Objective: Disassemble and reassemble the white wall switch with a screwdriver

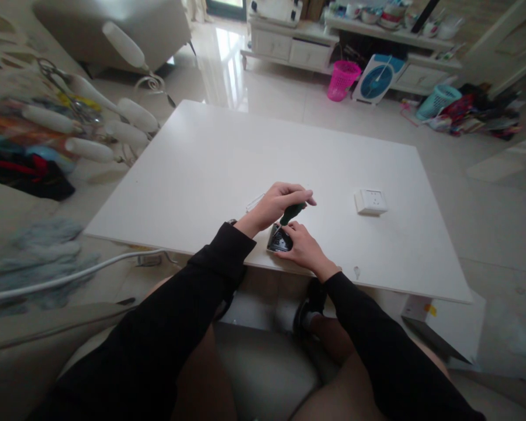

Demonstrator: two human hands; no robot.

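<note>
My left hand [284,202] is closed around the dark green handle of a screwdriver [293,213]. The tool slants down to a small black part [280,240] at the table's near edge. My right hand [304,245] grips that black part from its right side, with fingers at its top and bottom. What exactly the part is I cannot make out; its face looks dark with pale marks. Behind my left wrist lies a white flat piece [255,202], partly hidden. Off to the right stands a white socket box [371,202], apart from both hands.
The white table [228,152] spans the view. A small pale item [356,272] lies near its front edge. Lamp arms with white shades [125,45] reach over the left side. Beyond are a pink basket [343,79], a blue fan [377,79] and a low cabinet [309,54].
</note>
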